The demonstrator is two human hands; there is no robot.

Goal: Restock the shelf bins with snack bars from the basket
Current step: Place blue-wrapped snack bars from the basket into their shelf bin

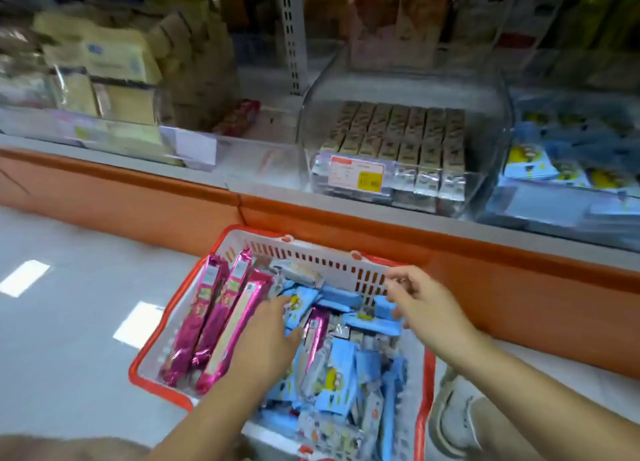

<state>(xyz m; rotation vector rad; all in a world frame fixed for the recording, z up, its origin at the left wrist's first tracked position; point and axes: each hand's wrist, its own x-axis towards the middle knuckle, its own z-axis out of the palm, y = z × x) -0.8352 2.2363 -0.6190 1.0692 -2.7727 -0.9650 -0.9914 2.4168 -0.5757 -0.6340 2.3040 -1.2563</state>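
Down at six o'clock, the white plastic basket with a red rim [136, 374] sits on the glossy grey floor [69, 322], and both bare forearms reach into it. The left hand [266, 336] lies palm down at the basket's centre. Its fingers are fairly straight and rest on the heap of light blue snack bar packets [341, 367], gripping nothing that shows. Just beside it, toward nine o'clock, three long shiny pink wrapped bars [207, 318] lean side by side against the basket's left wall; a fourth pink one lies among the blue packets. The right hand [426, 304] hovers at two o'clock of the basket, near its slotted far wall, fingers spread and loosely curled, holding nothing; whether the fingertips touch a packet I cannot tell. At four o'clock, outside the rim, a pale grey shoe [453, 415] stands on the floor. Beyond the basket runs the orange shelf base [138, 197]. Above it, at twelve to one o'clock, a clear plastic bin with a rounded front [491, 121] holds neat rows of brown and silver bars [405, 138] and bears a white and yellow price label [356, 174]. At three o'clock a neighbouring clear bin [540, 207] holds blue packets with yellow print [533, 162]; at ten o'clock blurred beige packs [114, 62] fill another.
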